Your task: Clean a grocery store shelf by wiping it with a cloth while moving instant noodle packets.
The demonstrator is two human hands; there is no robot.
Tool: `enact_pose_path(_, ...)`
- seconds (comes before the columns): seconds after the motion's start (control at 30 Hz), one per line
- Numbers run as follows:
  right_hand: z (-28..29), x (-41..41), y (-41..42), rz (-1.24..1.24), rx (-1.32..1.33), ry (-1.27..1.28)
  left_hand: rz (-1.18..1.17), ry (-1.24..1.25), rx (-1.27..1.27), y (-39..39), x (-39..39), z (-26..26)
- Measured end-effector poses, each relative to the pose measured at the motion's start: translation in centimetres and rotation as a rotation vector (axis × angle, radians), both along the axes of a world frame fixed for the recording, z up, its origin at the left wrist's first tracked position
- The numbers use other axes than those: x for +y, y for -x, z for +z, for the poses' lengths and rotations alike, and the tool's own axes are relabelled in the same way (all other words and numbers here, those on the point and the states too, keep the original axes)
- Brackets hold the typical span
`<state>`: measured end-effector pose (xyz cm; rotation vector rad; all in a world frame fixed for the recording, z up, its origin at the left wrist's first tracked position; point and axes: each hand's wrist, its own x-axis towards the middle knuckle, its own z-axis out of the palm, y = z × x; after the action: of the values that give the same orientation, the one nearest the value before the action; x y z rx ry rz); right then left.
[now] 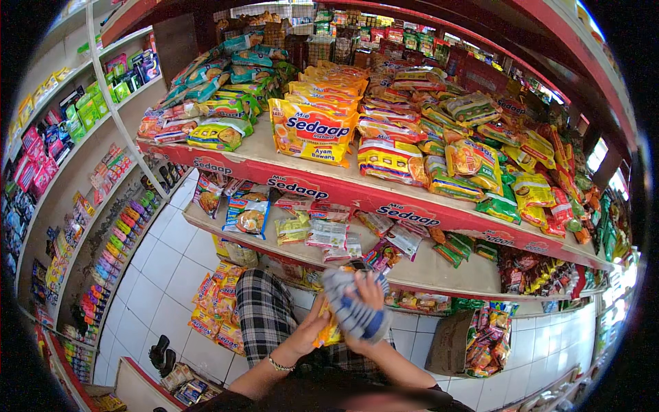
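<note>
My left hand (312,325), with a bracelet at the wrist, grips a yellow-orange instant noodle packet (328,336) above my lap. My right hand (368,291) holds a grey and dark blue striped cloth (346,305) against the packet. The cloth covers most of the packet, so its front is hidden. Before me on the upper shelf, a row of upright yellow Mie Sedaap packets (313,131) faces forward. White-banded yellow packets (392,160) lie stacked to its right, and teal packets (246,57) are piled at the back left.
Below, the second shelf (309,253) carries scattered packets, including a blue one (247,215). More orange noodle packets (219,304) lie on the tiled floor beside my checked trouser leg (263,314). At right stands a cardboard box (449,344) with assorted packets. Side shelves (121,108) hold small goods.
</note>
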<state>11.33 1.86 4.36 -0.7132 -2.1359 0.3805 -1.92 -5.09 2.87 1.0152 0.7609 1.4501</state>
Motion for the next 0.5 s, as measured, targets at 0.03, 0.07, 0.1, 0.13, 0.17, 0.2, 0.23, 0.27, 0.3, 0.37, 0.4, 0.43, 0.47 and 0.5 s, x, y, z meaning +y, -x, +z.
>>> enact_pose_path(0.03, 0.3, 0.3, 0.1, 0.003, 0.001, -0.002, -0.033, 0.176, -0.249, -0.3, 0.0, 0.5)
enact_pose_path(0.07, 0.4, 0.5, 0.2, 0.011, 0.053, 0.093, -0.067, 0.163, -0.217, -0.1, 0.1, 0.6)
enact_pose_path(0.1, 0.6, 0.5, 0.1, 0.008, 0.102, 0.187, -0.075, 0.162, -0.219, -0.1, 0.4, 0.6)
enact_pose_path(0.13, 1.0, 0.3, 0.1, -0.001, 0.091, 0.119, -0.048, 0.147, -0.250, -0.1, 0.7, 0.6)
enact_pose_path(0.17, 0.4, -0.2, 0.5, -0.003, 0.091, 0.118, -0.016, 0.131, -0.278, 0.0, 1.0, 0.6)
enact_pose_path(0.2, -0.6, -1.1, 1.0, -0.007, 0.039, 0.089, 0.039, 0.136, -0.348, -0.1, 1.3, 0.8)
enact_pose_path(0.23, -1.4, -1.8, 1.1, -0.012, -0.013, 0.060, 0.037, 0.136, -0.347, 0.5, 1.5, -0.2)
enact_pose_path(0.27, -1.5, -2.6, 1.0, 0.072, -0.154, 0.055, 0.065, 0.074, -0.176, 1.8, 1.5, -2.1)
enact_pose_path(0.3, -2.0, -3.0, 1.0, 0.068, -0.154, 0.058, 0.082, 0.014, -0.005, 2.3, 1.8, -2.0)
enact_pose_path(0.37, -3.0, -3.1, 1.1, 0.159, -0.104, -0.037, 0.228, 0.006, 0.119, 1.6, 2.4, -1.4)
enact_pose_path(0.4, -2.8, -2.1, 0.8, 0.134, -0.168, -0.104, 0.146, -0.069, 0.245, 2.0, 1.6, -2.0)
enact_pose_path(0.43, -2.9, -0.9, 0.6, 0.139, -0.165, -0.102, 0.068, -0.142, 0.370, 2.2, 1.1, -1.7)
enact_pose_path(0.47, -3.0, 0.3, 0.4, 0.073, -0.103, -0.040, 0.025, 0.032, -0.070, 0.8, 0.5, -1.1)
enact_pose_path(0.5, -3.0, 1.1, 0.2, 0.002, -0.045, 0.018, 0.023, 0.032, -0.072, 0.3, 0.5, -0.5)
